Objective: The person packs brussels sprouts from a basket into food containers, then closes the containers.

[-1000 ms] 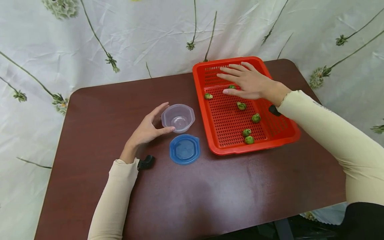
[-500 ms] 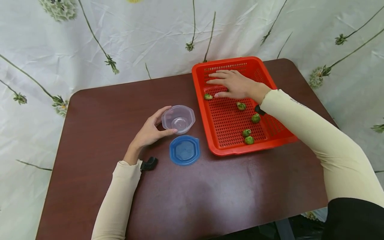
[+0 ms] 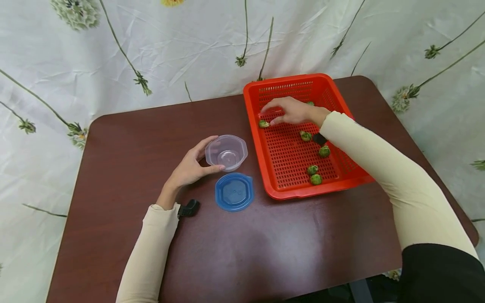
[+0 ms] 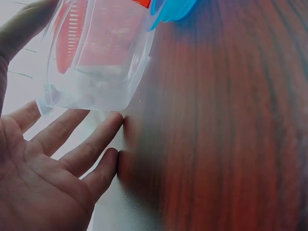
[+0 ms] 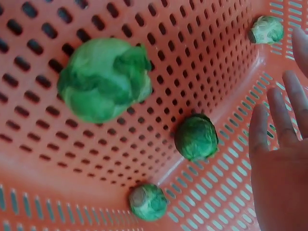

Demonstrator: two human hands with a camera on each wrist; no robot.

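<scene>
In the head view my left hand [image 3: 189,168] spans the side of a clear plastic container [image 3: 227,155], thumb at the near rim and fingers along the far side. The left wrist view has the same container [image 4: 96,72] between thumb and fingers, standing on the table. My right hand [image 3: 291,110] is inside the red basket [image 3: 254,145], thumb and fingertips on either side of a Brussels sprout [image 3: 263,123] by the left wall. In the right wrist view a gap shows between the fingers and that sprout [image 5: 267,30], and nothing is held.
A blue lid [image 3: 235,192] lies on the brown table [image 3: 246,248] just in front of the container. Several more sprouts [image 3: 323,151] are scattered over the basket floor, one [image 3: 310,103] partly hidden behind the right hand. A floral cloth [image 3: 204,46] hangs behind the table.
My right hand has moved left and lower across the basket toward the sprout at the left wall, its fingers bending more. The left hand stays at the container, almost unmoved.
</scene>
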